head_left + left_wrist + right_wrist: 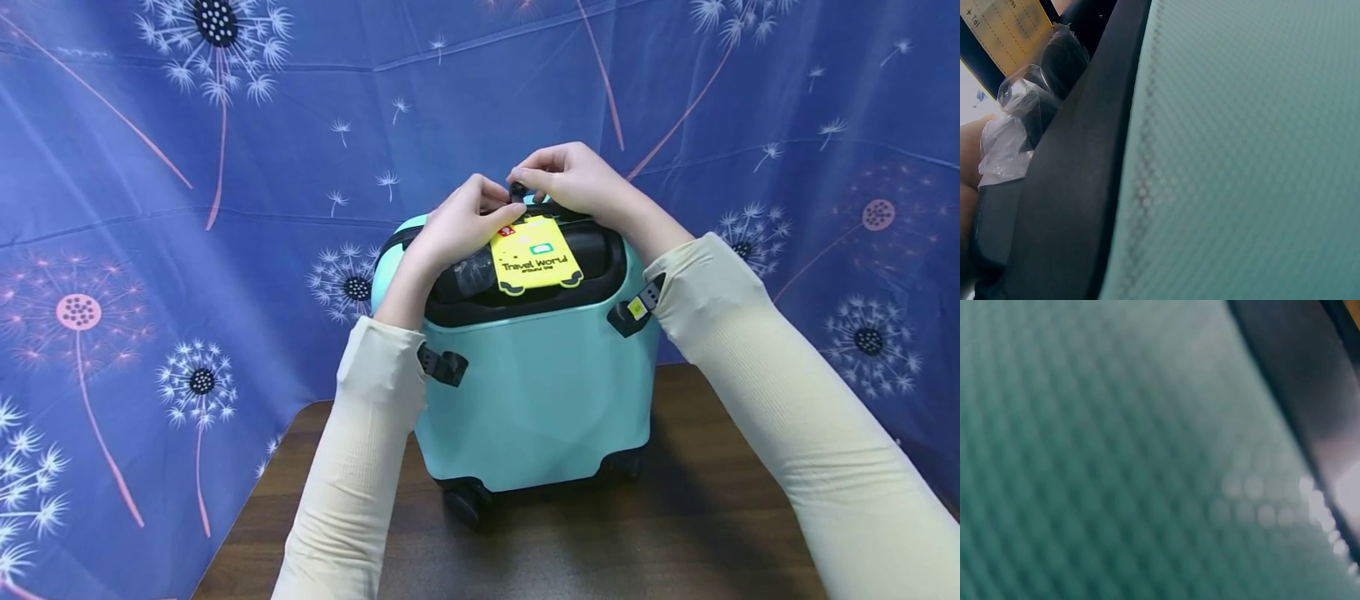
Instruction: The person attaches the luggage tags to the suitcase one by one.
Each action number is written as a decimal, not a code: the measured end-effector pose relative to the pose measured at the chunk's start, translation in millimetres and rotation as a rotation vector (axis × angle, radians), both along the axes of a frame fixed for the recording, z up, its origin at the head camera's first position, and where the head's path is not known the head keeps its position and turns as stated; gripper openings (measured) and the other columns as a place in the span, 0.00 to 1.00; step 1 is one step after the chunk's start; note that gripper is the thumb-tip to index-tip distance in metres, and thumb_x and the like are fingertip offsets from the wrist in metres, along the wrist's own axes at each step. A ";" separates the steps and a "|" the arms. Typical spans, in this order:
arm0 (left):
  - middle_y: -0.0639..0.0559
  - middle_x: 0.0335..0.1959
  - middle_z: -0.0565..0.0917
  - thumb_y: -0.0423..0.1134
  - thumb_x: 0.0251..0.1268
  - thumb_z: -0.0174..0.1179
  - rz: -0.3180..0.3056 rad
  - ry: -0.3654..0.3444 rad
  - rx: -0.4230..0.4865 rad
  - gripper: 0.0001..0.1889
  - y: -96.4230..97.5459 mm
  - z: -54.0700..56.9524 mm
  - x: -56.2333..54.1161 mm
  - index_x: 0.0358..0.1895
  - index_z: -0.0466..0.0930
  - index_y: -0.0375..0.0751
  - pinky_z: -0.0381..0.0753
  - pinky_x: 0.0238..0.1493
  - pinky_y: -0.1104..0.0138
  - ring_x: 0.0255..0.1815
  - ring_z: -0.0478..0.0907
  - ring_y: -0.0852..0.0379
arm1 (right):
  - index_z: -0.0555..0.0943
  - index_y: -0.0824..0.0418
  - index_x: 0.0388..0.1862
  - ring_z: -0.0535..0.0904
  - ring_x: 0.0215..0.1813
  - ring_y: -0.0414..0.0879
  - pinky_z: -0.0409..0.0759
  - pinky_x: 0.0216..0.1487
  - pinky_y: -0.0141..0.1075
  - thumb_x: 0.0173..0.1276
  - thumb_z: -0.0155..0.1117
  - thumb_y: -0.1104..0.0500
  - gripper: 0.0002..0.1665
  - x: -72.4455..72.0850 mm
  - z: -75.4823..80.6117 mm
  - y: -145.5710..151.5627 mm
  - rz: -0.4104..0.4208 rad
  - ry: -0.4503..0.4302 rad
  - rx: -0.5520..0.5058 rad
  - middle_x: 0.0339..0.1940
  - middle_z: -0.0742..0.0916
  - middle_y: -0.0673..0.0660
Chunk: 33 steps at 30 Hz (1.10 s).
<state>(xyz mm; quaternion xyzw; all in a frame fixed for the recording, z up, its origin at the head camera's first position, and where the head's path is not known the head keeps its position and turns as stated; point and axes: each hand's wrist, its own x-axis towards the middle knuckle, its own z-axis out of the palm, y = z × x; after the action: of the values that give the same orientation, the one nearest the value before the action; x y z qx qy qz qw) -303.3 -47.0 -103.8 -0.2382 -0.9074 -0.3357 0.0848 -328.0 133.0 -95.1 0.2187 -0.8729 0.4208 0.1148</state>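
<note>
A turquoise suitcase (532, 392) with a black top stands upright. Over the front of its top hangs a yellow luggage tag (536, 258) printed "Travel World". Both hands meet above the tag at its black strap (517, 192). From the left, the left hand (467, 218) pinches the strap between thumb and fingers. The right hand (573, 179) pinches the strap's upper end from the other side. In the left wrist view the lined back of the luggage tag (1007, 28) shows beside clear plastic wrap (1013, 134). Only blurred turquoise shell (1116, 456) and black trim fill the right wrist view.
The suitcase rests on its black wheels (465, 504) on a dark brown wooden table (540, 558). A blue cloth with dandelion prints (247, 275) hangs close behind it. Pale sleeves with black wrist straps (444, 365) cover both forearms.
</note>
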 end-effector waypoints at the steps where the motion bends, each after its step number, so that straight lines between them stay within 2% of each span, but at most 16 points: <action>1: 0.52 0.55 0.78 0.50 0.68 0.54 -0.001 0.001 0.002 0.20 0.2 0.0 -0.2 0.56 0.67 0.43 0.71 0.55 0.66 0.56 0.74 0.61 | 0.79 0.58 0.55 0.72 0.43 0.45 0.69 0.48 0.35 0.70 0.53 0.44 0.24 0.0 -0.1 0.1 0.004 0.001 0.001 0.48 0.81 0.52; 4: 0.52 0.54 0.79 0.50 0.68 0.54 -0.005 0.007 0.007 0.20 0.7 -0.2 -0.3 0.55 0.67 0.43 0.71 0.54 0.67 0.54 0.74 0.60 | 0.80 0.58 0.54 0.72 0.44 0.45 0.70 0.48 0.35 0.69 0.54 0.44 0.24 0.0 -0.6 0.4 0.013 0.009 -0.005 0.49 0.81 0.52; 11: 0.54 0.53 0.79 0.51 0.68 0.53 -0.011 0.025 -0.014 0.19 0.9 -0.6 0.0 0.55 0.68 0.44 0.71 0.54 0.67 0.54 0.74 0.61 | 0.83 0.60 0.45 0.70 0.40 0.46 0.67 0.40 0.33 0.68 0.59 0.49 0.17 -1.6 -3.0 0.7 -0.014 0.082 -0.034 0.36 0.81 0.48; 15: 0.54 0.53 0.79 0.52 0.68 0.53 -0.011 0.022 -0.024 0.19 1.1 -0.4 0.0 0.55 0.67 0.46 0.70 0.55 0.66 0.55 0.74 0.61 | 0.83 0.62 0.44 0.71 0.39 0.42 0.67 0.40 0.32 0.67 0.60 0.52 0.16 -1.8 -3.3 1.1 -0.020 0.102 -0.052 0.33 0.82 0.47; 22: 0.54 0.53 0.79 0.52 0.68 0.53 -0.001 0.023 -0.028 0.20 1.1 0.0 0.2 0.56 0.67 0.46 0.69 0.56 0.66 0.55 0.74 0.62 | 0.82 0.63 0.46 0.72 0.40 0.41 0.69 0.42 0.32 0.68 0.60 0.52 0.17 -1.9 -2.8 0.8 -0.040 0.095 -0.044 0.36 0.83 0.50; 27: 0.54 0.54 0.79 0.52 0.68 0.52 0.002 0.016 -0.020 0.20 0.1 -0.2 -0.5 0.56 0.67 0.46 0.70 0.55 0.66 0.55 0.74 0.61 | 0.81 0.59 0.53 0.72 0.42 0.45 0.68 0.43 0.34 0.70 0.55 0.47 0.21 -0.6 -1.8 -0.5 -0.035 0.055 -0.022 0.44 0.82 0.52; 30: 0.54 0.53 0.78 0.52 0.68 0.52 0.004 0.015 -0.016 0.20 -0.2 -0.5 -0.3 0.56 0.67 0.45 0.70 0.54 0.66 0.55 0.74 0.61 | 0.81 0.59 0.51 0.73 0.42 0.46 0.69 0.44 0.34 0.69 0.55 0.46 0.22 -0.4 -1.8 -1.3 -0.041 0.039 -0.014 0.43 0.81 0.53; 33: 0.54 0.53 0.78 0.53 0.67 0.53 0.006 0.027 -0.033 0.20 -0.3 -0.5 0.5 0.55 0.67 0.45 0.71 0.54 0.65 0.54 0.74 0.61 | 0.81 0.60 0.47 0.73 0.41 0.44 0.70 0.43 0.34 0.68 0.57 0.46 0.20 -1.2 -2.6 -1.5 -0.052 0.061 -0.004 0.40 0.82 0.54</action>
<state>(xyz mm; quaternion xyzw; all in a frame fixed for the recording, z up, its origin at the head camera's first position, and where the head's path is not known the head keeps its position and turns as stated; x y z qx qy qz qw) -302.8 -47.3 -104.3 -0.2415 -0.9122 -0.3173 0.0941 -329.2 131.5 -97.6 0.2082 -0.8736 0.4125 0.1526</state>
